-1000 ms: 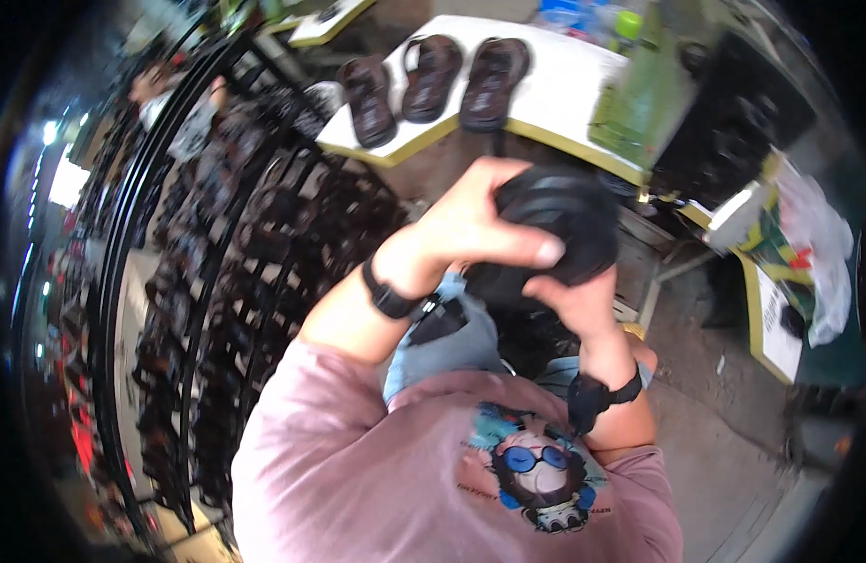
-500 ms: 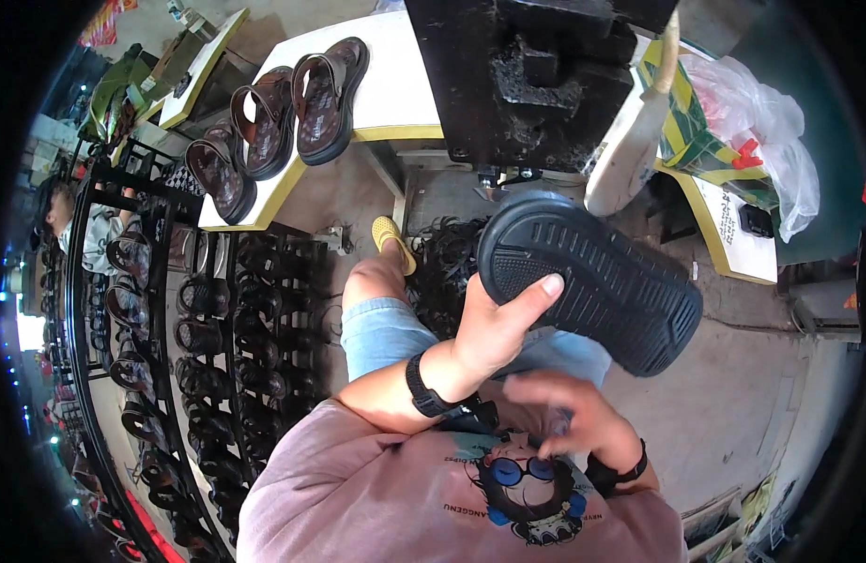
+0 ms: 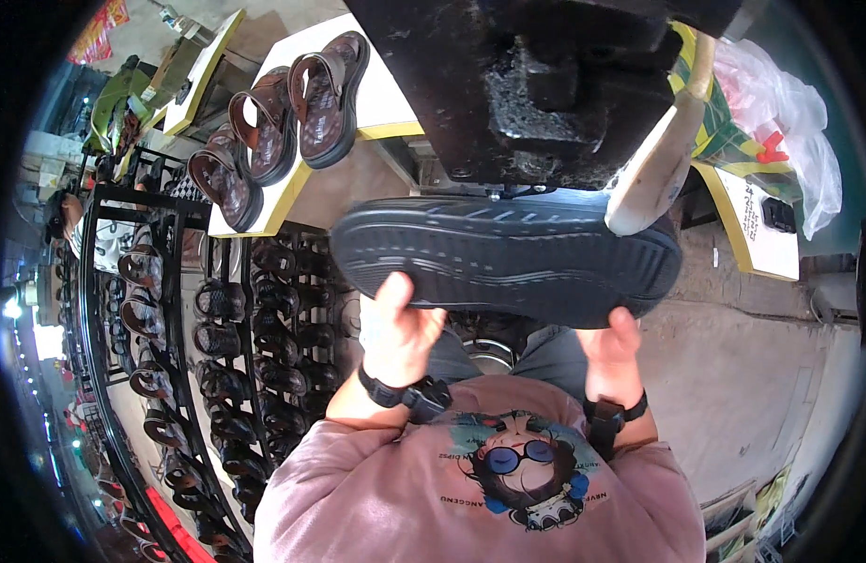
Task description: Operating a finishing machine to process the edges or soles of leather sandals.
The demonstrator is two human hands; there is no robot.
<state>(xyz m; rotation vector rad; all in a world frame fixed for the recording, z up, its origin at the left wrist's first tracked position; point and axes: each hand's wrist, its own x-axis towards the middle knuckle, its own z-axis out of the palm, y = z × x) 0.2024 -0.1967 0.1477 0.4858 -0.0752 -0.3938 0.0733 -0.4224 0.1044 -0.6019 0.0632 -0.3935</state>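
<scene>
A black shoe [image 3: 508, 258] is held sole up, level, just under the dark metal head of a press machine [image 3: 536, 84]. My left hand [image 3: 400, 333] grips its near edge toward the toe end, thumb on the ribbed sole. My right hand [image 3: 611, 342] holds the heel end from below. A pale wooden handle [image 3: 663, 155] hangs from the machine and touches the sole's right end. Both wrists wear black watches.
A black metal rack [image 3: 198, 357] full of dark sandals stands at my left. Three brown sandals [image 3: 283, 122] lie on a white table [image 3: 386, 94] beyond it. A clear plastic bag [image 3: 789, 122] and a small white table [image 3: 752, 235] are at the right, over bare concrete floor.
The shoe has been turned level and raised under the machine head. My right hand has come up from my lap to take the heel end; the view has swung toward the machine.
</scene>
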